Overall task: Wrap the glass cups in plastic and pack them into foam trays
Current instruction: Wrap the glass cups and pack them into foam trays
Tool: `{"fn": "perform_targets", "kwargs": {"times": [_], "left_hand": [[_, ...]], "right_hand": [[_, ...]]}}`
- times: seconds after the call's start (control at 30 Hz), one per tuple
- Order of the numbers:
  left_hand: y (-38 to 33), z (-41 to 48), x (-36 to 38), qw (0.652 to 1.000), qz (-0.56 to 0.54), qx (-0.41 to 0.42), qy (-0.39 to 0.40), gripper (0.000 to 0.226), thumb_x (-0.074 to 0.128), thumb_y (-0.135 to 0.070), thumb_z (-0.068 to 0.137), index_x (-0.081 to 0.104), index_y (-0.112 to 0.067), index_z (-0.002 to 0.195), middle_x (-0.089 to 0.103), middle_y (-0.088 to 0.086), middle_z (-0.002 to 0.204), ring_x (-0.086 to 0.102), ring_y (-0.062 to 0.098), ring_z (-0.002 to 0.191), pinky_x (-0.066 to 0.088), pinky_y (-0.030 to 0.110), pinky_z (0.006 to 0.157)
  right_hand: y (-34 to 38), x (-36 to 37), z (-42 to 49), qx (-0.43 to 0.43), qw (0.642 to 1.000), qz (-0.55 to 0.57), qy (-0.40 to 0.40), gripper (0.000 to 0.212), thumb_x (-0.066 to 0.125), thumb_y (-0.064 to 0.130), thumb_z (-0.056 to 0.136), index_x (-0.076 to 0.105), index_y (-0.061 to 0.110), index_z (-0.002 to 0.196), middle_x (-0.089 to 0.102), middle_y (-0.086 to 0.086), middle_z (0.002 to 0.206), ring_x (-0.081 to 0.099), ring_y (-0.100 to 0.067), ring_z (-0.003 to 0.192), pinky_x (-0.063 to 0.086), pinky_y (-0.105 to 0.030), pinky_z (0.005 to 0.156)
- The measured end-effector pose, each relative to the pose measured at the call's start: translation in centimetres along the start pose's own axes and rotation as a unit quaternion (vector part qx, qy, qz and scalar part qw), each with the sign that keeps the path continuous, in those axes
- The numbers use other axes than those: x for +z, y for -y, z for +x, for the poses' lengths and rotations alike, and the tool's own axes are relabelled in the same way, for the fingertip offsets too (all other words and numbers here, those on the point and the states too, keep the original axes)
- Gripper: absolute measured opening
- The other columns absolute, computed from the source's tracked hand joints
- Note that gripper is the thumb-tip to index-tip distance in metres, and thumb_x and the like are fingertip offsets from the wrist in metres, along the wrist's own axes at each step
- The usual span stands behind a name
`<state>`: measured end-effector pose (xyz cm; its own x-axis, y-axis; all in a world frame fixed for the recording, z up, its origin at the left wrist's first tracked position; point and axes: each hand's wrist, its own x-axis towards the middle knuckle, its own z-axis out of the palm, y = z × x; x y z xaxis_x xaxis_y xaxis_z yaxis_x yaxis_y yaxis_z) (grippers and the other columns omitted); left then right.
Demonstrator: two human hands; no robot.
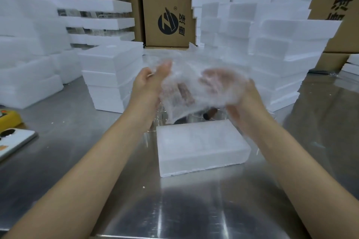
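Aloft, left hand [150,83], right hand [241,101], plastic [194,85] between

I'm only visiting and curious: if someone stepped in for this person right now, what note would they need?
Left hand and right hand: both raised at the plastic; too blurred to judge the grip.
Tray: on the table, just below the hands.
Cups: behind the tray, mostly hidden by the plastic.
Done: no wrapped or packed cup shows.
Left: wrap the cups, pack them into the tray.
More trays are stacked on both sides.
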<state>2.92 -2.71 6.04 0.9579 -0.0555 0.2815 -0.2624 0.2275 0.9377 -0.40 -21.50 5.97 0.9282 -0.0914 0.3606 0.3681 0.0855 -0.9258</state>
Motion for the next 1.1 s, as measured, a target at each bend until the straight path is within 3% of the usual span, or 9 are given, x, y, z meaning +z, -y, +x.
{"fn": "perform_targets", "kwargs": {"times": [0.1, 0.17, 0.27, 0.37, 0.47, 0.57, 0.73, 0.93, 1.1], "left_hand": [[-0.1, 0.3, -0.5, 0.991, -0.135, -0.012, -0.021, 0.067, 0.066, -0.045, 0.084, 0.045, -0.004, 0.133, 0.067, 0.009, 0.119, 0.068, 0.022, 0.104, 0.056, 0.035, 0.086], [0.1, 0.1, -0.3, 0.991, -0.132, -0.023, -0.022, 0.061, 0.069, -0.042, 0.08, 0.046, -0.007, 0.124, 0.069, 0.007, 0.115, 0.07, 0.021, 0.1, 0.058, 0.035, 0.082], [0.6, -0.3, 0.3, 0.995, -0.083, -0.053, 0.016, 0.057, 0.075, -0.043, 0.071, 0.046, -0.01, 0.107, 0.072, 0.006, 0.104, 0.07, 0.025, 0.098, 0.056, 0.042, 0.087], [0.7, -0.6, 0.5, 0.994, -0.035, -0.058, 0.083, 0.062, 0.076, -0.044, 0.069, 0.049, -0.006, 0.111, 0.073, 0.007, 0.106, 0.07, 0.028, 0.1, 0.054, 0.044, 0.092], [0.8, -0.8, 0.8, 0.987, 0.0, -0.055, 0.151, 0.06, 0.075, -0.039, 0.073, 0.053, -0.011, 0.122, 0.071, 0.003, 0.113, 0.069, 0.023, 0.102, 0.057, 0.033, 0.084], [1.0, -0.9, 0.9, 0.986, 0.035, -0.027, 0.159, 0.057, 0.077, -0.039, 0.07, 0.057, -0.019, 0.119, 0.071, -0.005, 0.111, 0.069, 0.017, 0.102, 0.058, 0.029, 0.079], [1.2, -1.0, 0.8, 0.975, 0.189, 0.081, 0.086, 0.054, 0.083, -0.054, 0.062, 0.056, -0.032, 0.104, 0.069, -0.015, 0.104, 0.069, 0.011, 0.095, 0.057, 0.039, 0.084], [0.5, -1.1, 0.9, 0.98, 0.165, 0.061, 0.093, 0.058, 0.079, -0.056, 0.063, 0.06, -0.03, 0.111, 0.069, -0.013, 0.111, 0.066, 0.012, 0.105, 0.053, 0.045, 0.091], [-0.3, -1.6, 1.1, 0.981, 0.033, -0.021, 0.192, 0.059, 0.076, -0.04, 0.075, 0.056, -0.015, 0.124, 0.069, 0.003, 0.118, 0.067, 0.022, 0.106, 0.056, 0.032, 0.08]], "right_hand": [[0.3, -0.9, 0.3, -0.021, 0.996, -0.039, -0.078, 0.052, 0.048, -0.014, 0.08, 0.064, 0.021, 0.115, 0.066, 0.004, 0.108, 0.064, -0.012, 0.099, 0.05, -0.028, 0.081], [-0.3, -0.8, -0.2, 0.024, 0.997, -0.066, 0.029, 0.059, 0.059, -0.004, 0.083, 0.048, 0.024, 0.134, 0.061, 0.0, 0.121, 0.062, -0.015, 0.106, 0.051, -0.031, 0.079], [-0.3, -0.4, -0.2, 0.045, 0.995, -0.044, 0.078, 0.046, 0.075, 0.018, 0.08, 0.055, 0.032, 0.119, 0.07, 0.006, 0.109, 0.067, -0.013, 0.095, 0.054, -0.025, 0.071], [0.1, -0.7, -0.1, -0.001, 1.0, -0.009, -0.03, 0.013, 0.076, 0.011, 0.08, 0.069, 0.018, 0.087, 0.068, 0.007, 0.074, 0.06, -0.007, 0.067, 0.047, -0.014, 0.058], [0.1, -1.1, -0.1, -0.021, 0.995, 0.067, -0.066, 0.015, 0.071, -0.001, 0.08, 0.066, 0.012, 0.075, 0.067, 0.003, 0.069, 0.063, -0.008, 0.066, 0.049, -0.014, 0.063], [0.0, -0.4, -0.3, -0.034, 0.997, 0.055, -0.035, 0.017, 0.062, -0.008, 0.082, 0.068, 0.008, 0.08, 0.072, 0.0, 0.078, 0.069, -0.013, 0.081, 0.052, -0.021, 0.075], [-0.7, 0.8, -1.0, -0.008, 0.996, 0.01, 0.085, 0.021, 0.058, 0.028, 0.093, 0.074, 0.015, 0.093, 0.074, -0.005, 0.1, 0.069, -0.018, 0.098, 0.051, -0.032, 0.093], [-0.7, 0.1, -0.3, -0.031, 0.992, 0.117, 0.044, 0.02, 0.056, -0.001, 0.091, 0.062, 0.01, 0.106, 0.074, -0.001, 0.094, 0.069, -0.014, 0.089, 0.054, -0.022, 0.076], [-0.9, -0.6, 0.4, -0.075, 0.996, 0.04, -0.039, 0.049, 0.081, 0.019, 0.068, 0.061, 0.026, 0.112, 0.061, 0.004, 0.121, 0.057, -0.009, 0.116, 0.048, -0.031, 0.095]]}}
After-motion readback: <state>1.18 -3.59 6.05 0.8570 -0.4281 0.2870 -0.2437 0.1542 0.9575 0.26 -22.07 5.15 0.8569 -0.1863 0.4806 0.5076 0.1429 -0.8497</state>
